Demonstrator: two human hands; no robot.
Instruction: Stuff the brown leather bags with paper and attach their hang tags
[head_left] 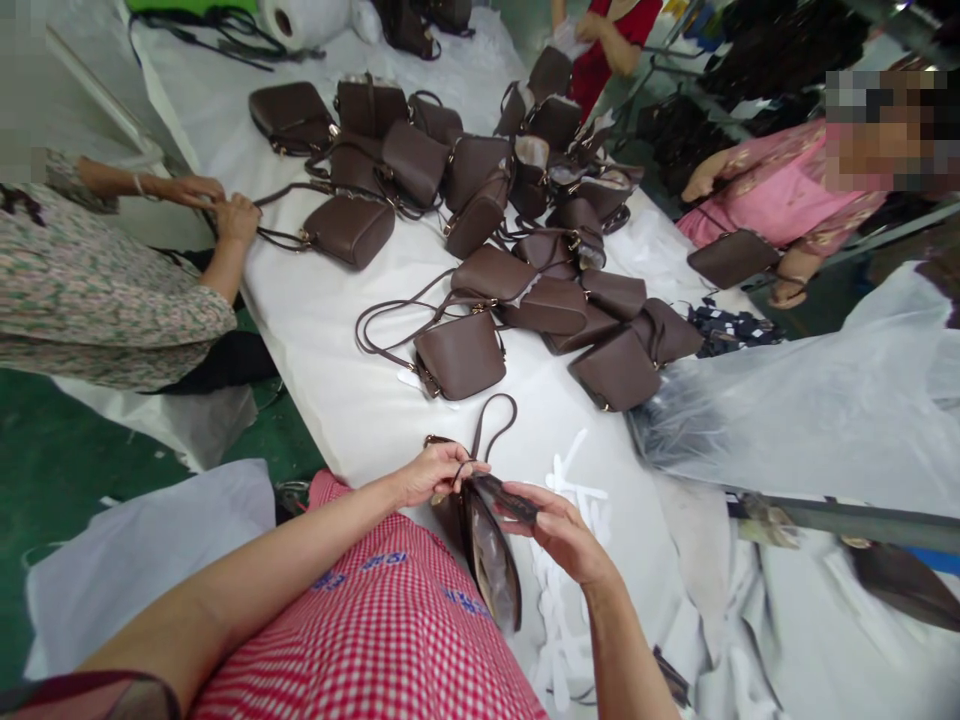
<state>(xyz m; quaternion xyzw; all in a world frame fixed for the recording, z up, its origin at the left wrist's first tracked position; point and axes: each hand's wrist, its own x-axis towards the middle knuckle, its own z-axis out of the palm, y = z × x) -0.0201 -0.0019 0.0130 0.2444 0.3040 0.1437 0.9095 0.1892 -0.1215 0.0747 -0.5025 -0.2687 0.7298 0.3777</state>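
An open brown handbag (490,575) with a pale lining stands at the table's near edge, against the checked apron. Its looped strap (513,408) lies on the white table beyond. At the bag's top my left hand (437,473) is closed, pinching a thin dark cord (466,466). My right hand (561,528) grips a small, flat dark piece (511,500) between thumb and fingers, just above the bag's opening. The cord seems to run toward that piece, but their join is hidden by the fingers. Nearest beyond my hands is another brown handbag (460,357).
Many brown handbags (480,170) crowd the white table (307,340). White strips (555,600) lie right of my hands. Clear plastic sheeting (810,400) covers the right side. Co-workers' hands (236,215) hold straps at left; a person in pink (802,195) holds a bag at right.
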